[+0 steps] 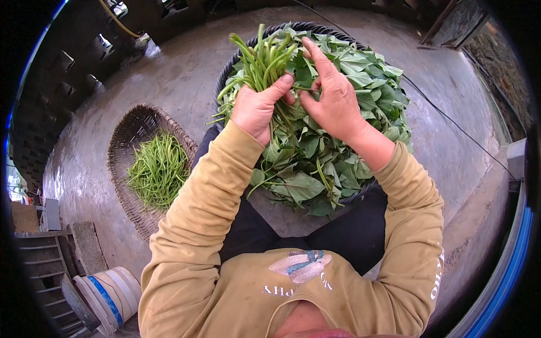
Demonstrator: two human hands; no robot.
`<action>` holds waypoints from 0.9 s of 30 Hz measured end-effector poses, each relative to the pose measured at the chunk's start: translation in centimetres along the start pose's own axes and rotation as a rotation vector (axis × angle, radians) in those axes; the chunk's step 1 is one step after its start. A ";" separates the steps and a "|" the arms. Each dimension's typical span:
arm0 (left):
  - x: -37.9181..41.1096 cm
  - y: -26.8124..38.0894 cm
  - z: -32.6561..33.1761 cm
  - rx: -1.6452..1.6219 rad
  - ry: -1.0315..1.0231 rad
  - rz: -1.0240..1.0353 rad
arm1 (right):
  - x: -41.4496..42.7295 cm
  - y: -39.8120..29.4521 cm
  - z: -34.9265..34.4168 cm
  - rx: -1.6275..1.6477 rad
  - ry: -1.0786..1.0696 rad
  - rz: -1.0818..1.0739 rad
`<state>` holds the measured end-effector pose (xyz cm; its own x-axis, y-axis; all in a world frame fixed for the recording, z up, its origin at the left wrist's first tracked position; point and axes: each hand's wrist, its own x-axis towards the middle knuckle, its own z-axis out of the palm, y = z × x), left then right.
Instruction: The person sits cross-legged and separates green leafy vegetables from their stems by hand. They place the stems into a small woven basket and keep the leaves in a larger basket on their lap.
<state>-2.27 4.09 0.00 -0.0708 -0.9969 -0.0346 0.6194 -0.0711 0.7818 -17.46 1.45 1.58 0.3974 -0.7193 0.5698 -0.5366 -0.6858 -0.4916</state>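
Observation:
A bunch of green leaf stems (264,63) is gripped in my left hand (258,105), thumb across it, stem ends pointing up. Close by on the right, my right hand (331,97) has its index finger raised, and its thumb and lower fingers are at a thin stem beside the bunch. Whether they pinch that stem is hard to tell. Both hands are above a large round dark woven basket (222,80) heaped with broad green leaves (300,186). To the left, cut green stems (158,173) lie piled in a shallow wicker basket (122,186).
The round basket stands between my knees on a concrete floor (186,63). A black cable (448,120) crosses the floor at right. At lower left are a white bucket with a blue band (112,295), a concrete block (88,247) and a metal grate (44,274). A perforated wall rises at upper left.

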 end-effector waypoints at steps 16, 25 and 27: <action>0.3 0.6 1.1 -0.229 0.033 0.013 | 0.4 0.1 0.2 0.506 0.110 -0.036; 1.3 4.2 -4.0 -0.098 0.093 0.099 | 0.5 6.4 -2.7 -0.832 -0.080 -0.086; 1.0 4.2 -3.8 -0.099 0.099 0.093 | 0.6 4.8 -1.4 -0.577 -0.160 -0.360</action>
<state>3.20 2.69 0.88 0.0651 -0.9974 -0.0295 0.6940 0.0240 0.7195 -20.76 -2.12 0.50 0.7054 -0.4963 0.5060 -0.6433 -0.7480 0.1633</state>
